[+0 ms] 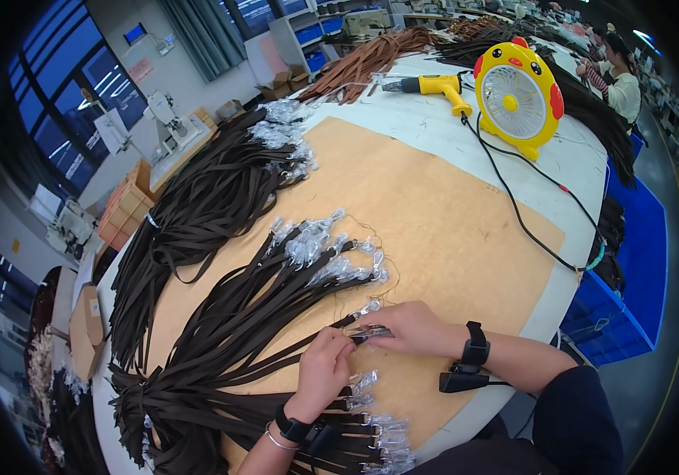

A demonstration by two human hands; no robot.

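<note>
My left hand point(325, 366) is closed, pinching the end part of a dark brown strap point(292, 353) in the bundle. Right beside it, my right hand point(412, 328) grips a small metal tool point(372, 334) that looks like thread snips, its tip close to the left fingertips. Just beyond the fingers lies a metal clasp point(372, 305) in clear plastic. More dark straps point(236, 309) fan out from a tied bunch at the left, their wrapped clasps point(315, 245) lying ahead of my hands. Another row of wrapped clasps point(389, 439) sits near my left wrist.
A second bundle of dark straps point(205, 182) lies farther left on the tan board point(442, 214). At the back stand a yellow heat gun point(438, 89) and a chick-shaped fan point(513, 99), with a black cable point(525, 226) trailing right. A blue crate point(620, 305) stands beside the table.
</note>
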